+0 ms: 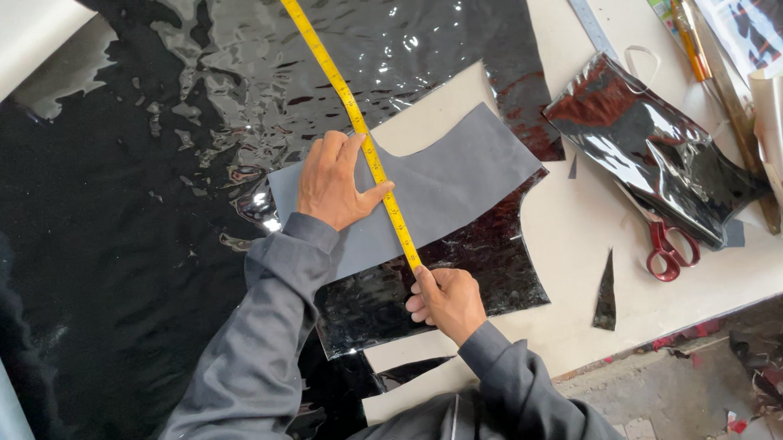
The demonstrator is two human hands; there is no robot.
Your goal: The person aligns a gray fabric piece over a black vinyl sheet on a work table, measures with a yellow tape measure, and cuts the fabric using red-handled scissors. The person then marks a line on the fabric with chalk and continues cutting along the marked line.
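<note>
The yellow tape measure (351,107) is stretched across the grey pattern piece (460,177) on shiny black fabric (143,169), pressed flat by the left hand (333,183), pinched by the right hand (448,301), with nothing marked yet.

- A pale worktable (585,229) carries a wide sheet of glossy black material (127,214) across its left side.
- Red-handled scissors (665,243), a folded black shiny piece (652,151) and a small black offcut (604,294) lie on its right.
- A metal ruler (583,14) rests near the far edge.
</note>
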